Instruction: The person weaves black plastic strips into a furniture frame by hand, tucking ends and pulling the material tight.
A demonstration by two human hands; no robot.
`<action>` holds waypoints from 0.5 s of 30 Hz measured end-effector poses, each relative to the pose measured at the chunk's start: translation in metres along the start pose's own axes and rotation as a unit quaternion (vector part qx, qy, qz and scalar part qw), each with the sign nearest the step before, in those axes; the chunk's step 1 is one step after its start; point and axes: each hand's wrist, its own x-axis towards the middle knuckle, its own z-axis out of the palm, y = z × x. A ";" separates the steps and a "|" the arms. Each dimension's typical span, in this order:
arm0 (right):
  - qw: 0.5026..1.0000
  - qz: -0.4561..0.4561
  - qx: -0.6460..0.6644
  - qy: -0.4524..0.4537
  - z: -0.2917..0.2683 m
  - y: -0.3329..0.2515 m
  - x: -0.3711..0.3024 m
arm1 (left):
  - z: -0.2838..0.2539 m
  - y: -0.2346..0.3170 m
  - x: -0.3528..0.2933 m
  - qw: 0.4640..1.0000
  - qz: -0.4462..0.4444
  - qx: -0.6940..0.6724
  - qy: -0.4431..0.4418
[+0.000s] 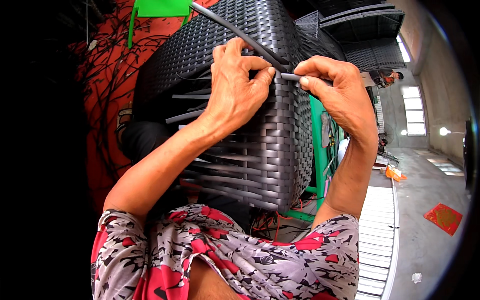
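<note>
At the upper left of the frame, a bright green plastic seat [156, 8] stands over a red floor covering [102, 75] strewn with dark offcut strips. Right of it, filling the upper centre, is a large dark grey woven piece of flat plastic strips [282, 135], with loose ends at its left and a close-woven corner edge. The left hand [240, 85] lies against it, fingers curled, thumb and forefinger tips nearly together at that edge; whether they pinch anything, I cannot tell. Just above them, a long loose grey strip [240, 34] slants down to the edge. At upper centre-right, the right hand [340, 87] has thumb and forefinger closed on a narrow grey strip end [291, 76]. Below it shows a green upright frame [318, 130].

The step in hand looks like working a strip into the weave at the corner. The next move probably calls for steadying the edge while the right hand draws that end snug.
</note>
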 end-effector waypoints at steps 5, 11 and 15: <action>0.994 -0.053 -0.085 0.039 0.013 -0.003 0.005 | -0.014 -0.005 0.015 0.979 -0.082 -0.167 -0.086; 0.984 -0.115 -0.068 0.117 0.018 -0.006 -0.003 | -0.028 -0.011 0.009 0.921 -0.168 -0.340 -0.085; 0.987 -0.097 -0.041 0.119 0.022 -0.006 -0.003 | -0.031 -0.013 0.021 0.952 -0.144 -0.243 -0.114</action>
